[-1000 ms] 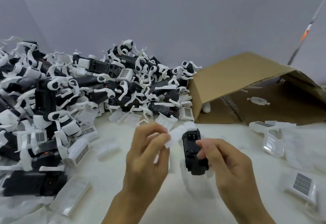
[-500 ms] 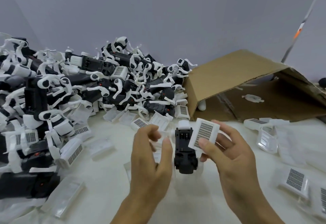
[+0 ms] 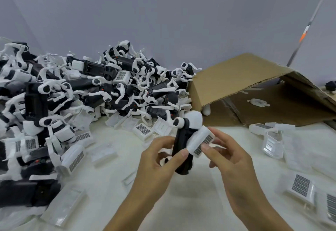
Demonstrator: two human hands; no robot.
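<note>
The left hand point(image 3: 160, 159) grips the black handheld unit point(image 3: 181, 145) upright between both hands; the right hand point(image 3: 231, 154) pinches a grid-labelled white cover point(image 3: 201, 142) against its side. Fitting seems underway; next, press it squarely home.

Surface: I'm looking down on a white table point(image 3: 109, 190).
Left edge: I'm seeing a pile of black-and-white devices point(image 3: 81, 88) sprawling towards the middle.
Far-right corner: a cardboard box point(image 3: 236, 78) is lying on its side.
Right edge: clear labelled covers point(image 3: 301, 185) are lying scattered.
Near-left corner: one clear cover point(image 3: 63, 207) is lying flat.
</note>
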